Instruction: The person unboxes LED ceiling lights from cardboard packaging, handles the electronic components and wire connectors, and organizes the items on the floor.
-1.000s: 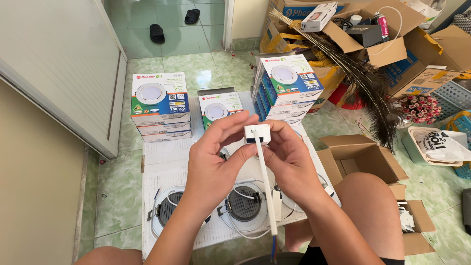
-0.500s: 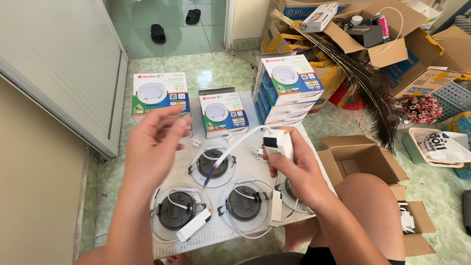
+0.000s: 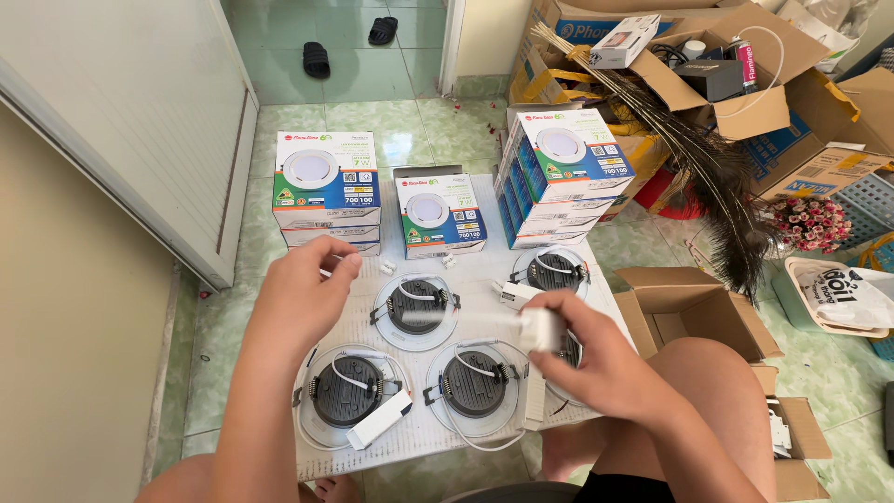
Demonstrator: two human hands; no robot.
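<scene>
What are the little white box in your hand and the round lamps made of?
The small white box in the right hand looks like smooth, matte plastic. The round lamps show dark ribbed backs, possibly metal or plastic, with white rims that look plastic.

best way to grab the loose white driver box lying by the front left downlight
Take the white driver box across its two long sides near the middle, coming straight down from above. It lies flat and slanted on the white sheet, its top face open to reach. Its upper end sits close to the front left downlight, so keep clear of that end.
</scene>
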